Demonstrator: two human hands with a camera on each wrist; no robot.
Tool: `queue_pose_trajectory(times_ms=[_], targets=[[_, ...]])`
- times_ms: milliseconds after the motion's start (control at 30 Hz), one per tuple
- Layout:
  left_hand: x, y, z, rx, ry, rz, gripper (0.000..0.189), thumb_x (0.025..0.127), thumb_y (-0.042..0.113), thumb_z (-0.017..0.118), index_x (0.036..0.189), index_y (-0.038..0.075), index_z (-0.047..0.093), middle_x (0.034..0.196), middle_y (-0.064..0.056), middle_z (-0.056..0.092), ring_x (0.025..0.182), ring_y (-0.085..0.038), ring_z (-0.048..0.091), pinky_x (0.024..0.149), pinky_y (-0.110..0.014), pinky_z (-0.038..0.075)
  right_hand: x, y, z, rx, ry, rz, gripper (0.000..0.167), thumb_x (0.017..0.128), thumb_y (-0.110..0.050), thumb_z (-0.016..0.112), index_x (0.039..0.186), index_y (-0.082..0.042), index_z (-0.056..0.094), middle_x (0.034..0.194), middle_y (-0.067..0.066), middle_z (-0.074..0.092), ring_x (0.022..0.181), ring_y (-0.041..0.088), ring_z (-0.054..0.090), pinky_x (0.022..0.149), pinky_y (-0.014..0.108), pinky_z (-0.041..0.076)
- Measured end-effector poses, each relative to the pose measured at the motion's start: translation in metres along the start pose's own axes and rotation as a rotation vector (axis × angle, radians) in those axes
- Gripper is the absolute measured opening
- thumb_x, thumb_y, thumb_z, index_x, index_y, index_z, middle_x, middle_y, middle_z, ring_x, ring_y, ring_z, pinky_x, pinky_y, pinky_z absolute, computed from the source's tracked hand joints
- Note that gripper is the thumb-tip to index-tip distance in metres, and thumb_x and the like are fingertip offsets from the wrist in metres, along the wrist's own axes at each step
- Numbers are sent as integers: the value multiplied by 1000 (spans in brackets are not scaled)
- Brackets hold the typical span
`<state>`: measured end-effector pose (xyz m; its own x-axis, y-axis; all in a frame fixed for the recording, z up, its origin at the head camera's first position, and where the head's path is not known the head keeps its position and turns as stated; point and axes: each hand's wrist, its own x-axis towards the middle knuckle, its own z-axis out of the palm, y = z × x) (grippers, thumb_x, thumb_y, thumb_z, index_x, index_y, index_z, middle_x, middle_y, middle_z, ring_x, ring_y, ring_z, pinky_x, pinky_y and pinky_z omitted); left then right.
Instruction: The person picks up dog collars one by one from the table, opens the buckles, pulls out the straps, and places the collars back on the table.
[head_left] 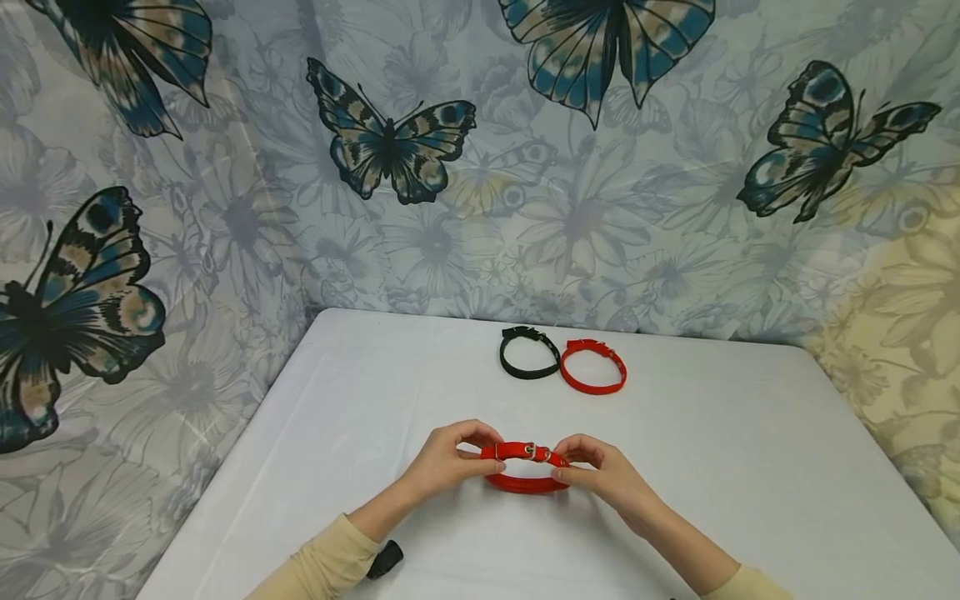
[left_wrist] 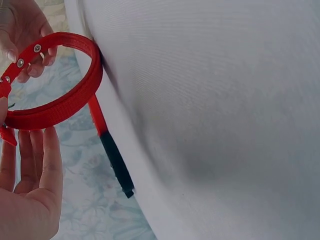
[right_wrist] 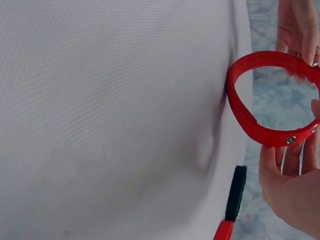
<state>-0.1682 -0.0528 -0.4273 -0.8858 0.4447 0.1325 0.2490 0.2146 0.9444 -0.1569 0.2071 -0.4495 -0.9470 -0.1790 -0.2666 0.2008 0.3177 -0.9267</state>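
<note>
A red buckled collar [head_left: 528, 485] is held as a closed loop between both hands, with its metal buckle at the top of the loop in the head view. The left hand [head_left: 446, 458] pinches its left side between thumb and fingers. On the opposite side, the thumb and fingers of the right hand [head_left: 606, 477] pinch the strap by its eyelets. In the left wrist view, metal-rimmed holes show along the collar [left_wrist: 55, 114]. The right wrist view has the band [right_wrist: 242, 112] with its lower edge near the white tabletop.
Toward the back of the white table [head_left: 360, 375] lie a black buckled collar [head_left: 528, 374] and a second red collar [head_left: 592, 389], side by side. A small black object [head_left: 386, 560] sits by the left sleeve. Butterfly-patterned fabric [head_left: 450, 258] hangs behind the table.
</note>
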Motion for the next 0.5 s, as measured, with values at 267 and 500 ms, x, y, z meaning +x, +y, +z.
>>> queue_pose_trajectory(times_ms=[267,500], targets=[[0,2,2,12,-8,29,23,81,2,77,101,5,69,93,-4,68,88,-14,63,75,-24,55,-3,-9,3,2,-56,-64,33,85,-23,76,111,-9,63,111,7,63,112,29,52,84,36,50],[-2,8,3,28,-10,35,22,80,-1,77,100,4,69,92,-5,68,88,-17,63,74,-23,55,-1,-19,8,3,-101,-137,40,85,-23,76,117,-4,61,112,8,63,111,28,55,90,35,49]])
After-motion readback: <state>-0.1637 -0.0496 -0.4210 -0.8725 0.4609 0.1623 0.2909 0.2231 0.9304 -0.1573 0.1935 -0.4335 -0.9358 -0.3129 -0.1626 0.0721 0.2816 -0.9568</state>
